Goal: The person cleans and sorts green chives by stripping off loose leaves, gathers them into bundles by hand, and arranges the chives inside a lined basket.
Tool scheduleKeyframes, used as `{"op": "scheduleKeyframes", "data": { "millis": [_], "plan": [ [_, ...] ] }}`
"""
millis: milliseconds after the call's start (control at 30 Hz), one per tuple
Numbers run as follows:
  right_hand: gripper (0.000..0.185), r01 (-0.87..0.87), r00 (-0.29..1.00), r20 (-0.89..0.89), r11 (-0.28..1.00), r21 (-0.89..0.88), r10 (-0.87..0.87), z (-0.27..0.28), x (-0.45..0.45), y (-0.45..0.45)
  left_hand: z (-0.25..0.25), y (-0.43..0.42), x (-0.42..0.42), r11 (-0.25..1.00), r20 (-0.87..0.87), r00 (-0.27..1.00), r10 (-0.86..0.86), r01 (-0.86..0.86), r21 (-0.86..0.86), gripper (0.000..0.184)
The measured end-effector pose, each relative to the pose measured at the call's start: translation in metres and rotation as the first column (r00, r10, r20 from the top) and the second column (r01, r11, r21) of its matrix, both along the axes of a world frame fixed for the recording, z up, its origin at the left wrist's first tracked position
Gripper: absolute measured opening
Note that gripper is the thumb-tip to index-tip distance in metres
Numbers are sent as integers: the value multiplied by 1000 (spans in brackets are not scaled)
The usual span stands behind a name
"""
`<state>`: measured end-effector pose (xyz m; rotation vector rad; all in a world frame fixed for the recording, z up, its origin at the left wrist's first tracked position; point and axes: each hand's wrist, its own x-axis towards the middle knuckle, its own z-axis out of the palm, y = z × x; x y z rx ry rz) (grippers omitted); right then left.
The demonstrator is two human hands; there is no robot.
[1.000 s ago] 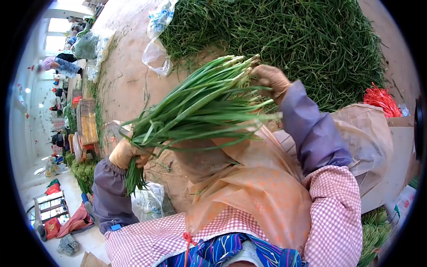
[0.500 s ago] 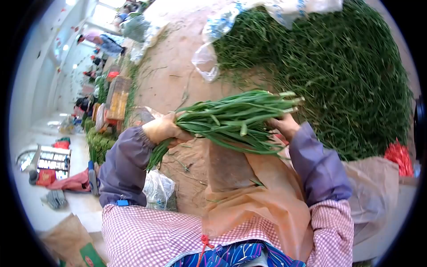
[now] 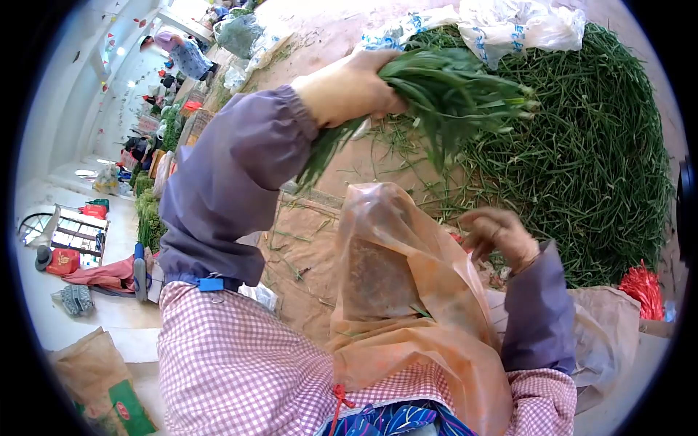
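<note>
My left hand (image 3: 356, 86) is closed around a bunch of garlic chives (image 3: 458, 91), held up and away from my body. The pale cut ends point right, and the long green leaves droop below my wrist. Lower right, my right hand (image 3: 503, 236) is apart from the bunch, its fingers loosely bent and spread, with no chives in them. A little red material shows beside those fingers, too small to make out. Below the hands, an orange-tinted plastic apron (image 3: 407, 269) covers my lap and raised knee.
A large heap of loose chives (image 3: 574, 160) spreads over the floor at right, with white plastic sheeting (image 3: 520, 29) along its far edge. A bundle of red ties (image 3: 643, 289) lies at the right edge. Another person (image 3: 185, 57) stands at the far left, near crates and bags.
My left hand has lifted the chives forward and to the right. My right hand has let go of the bunch and moved slightly down and to the right.
</note>
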<state>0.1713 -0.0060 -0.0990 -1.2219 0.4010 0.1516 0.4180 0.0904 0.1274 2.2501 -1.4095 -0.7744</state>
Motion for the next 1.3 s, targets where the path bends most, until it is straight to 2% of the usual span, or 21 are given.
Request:
{"op": "scheduleKeyframes", "data": {
  "millis": [67,100,133,167,200,233,300,433,533,733,800,867,933,1000,1033,1067,1133,1167,1200,1233,1300],
  "plan": [
    [47,-170,976,184,939,300,118,-10,16,30,-10,-1,0,947,104,987,-125,150,-284,44],
    [56,-117,974,222,930,349,39,-16,26,47,-4,6,-11,974,148,987,-61,91,-210,44],
    [59,-49,972,216,809,585,-97,-32,39,53,-2,15,-26,991,194,981,-1,27,-132,44],
    [62,10,959,169,623,782,-228,-53,51,59,-7,26,-38,993,337,941,10,31,-114,50],
    [65,57,935,85,384,922,-343,-70,62,65,-24,49,-36,978,454,890,-40,127,-163,62],
    [75,227,882,-42,345,911,-470,-81,73,70,-33,71,-43,978,540,838,-76,169,-125,77],
    [76,334,813,-126,278,901,-569,-82,84,74,-53,122,-64,984,475,878,-56,129,-121,86],
    [78,126,840,20,231,965,-542,-47,68,81,-120,232,-87,970,556,796,-242,211,120,84],
    [80,-1,853,114,217,976,-509,-20,60,85,-120,254,-112,984,510,842,-176,138,113,81],
    [83,-104,845,198,210,972,-496,3,58,90,-120,270,-117,950,504,812,-294,189,250,80],
    [84,-118,844,194,179,977,-501,4,56,89,-117,270,-120,927,444,828,-342,219,305,81],
    [90,-242,822,264,111,964,-504,-28,57,89,-115,271,-125,926,304,896,-325,236,295,91],
    [91,-294,823,274,38,955,-497,-37,57,88,-100,266,-122,928,21,956,-293,279,246,92],
    [92,-359,816,301,-23,933,-494,-38,59,88,-72,255,-105,897,-329,919,-216,320,306,88],
    [93,-396,808,322,-51,917,-493,-39,60,88,-60,250,-93,900,-404,897,-180,316,301,78],
    [93,-386,800,338,7,923,-495,-37,61,90,-50,242,-79,947,-350,919,-184,261,187,69],
    [94,-361,786,371,120,925,-495,-30,60,94,-35,220,-59,996,-97,995,-22,30,80,58],
    [93,-354,806,369,123,927,-463,-24,58,89,-35,204,-53,998,12,998,70,-70,1,54],
    [93,-329,812,358,145,933,-461,-25,54,89,-52,183,-51,989,238,964,-118,137,-62,53],
    [93,-312,816,353,166,935,-457,-26,53,88,-70,161,-58,936,466,843,-269,343,-80,52],
    [93,-276,826,345,213,937,-447,-27,48,83,-93,135,-83,913,483,831,-274,383,-140,52]
  ]
}}
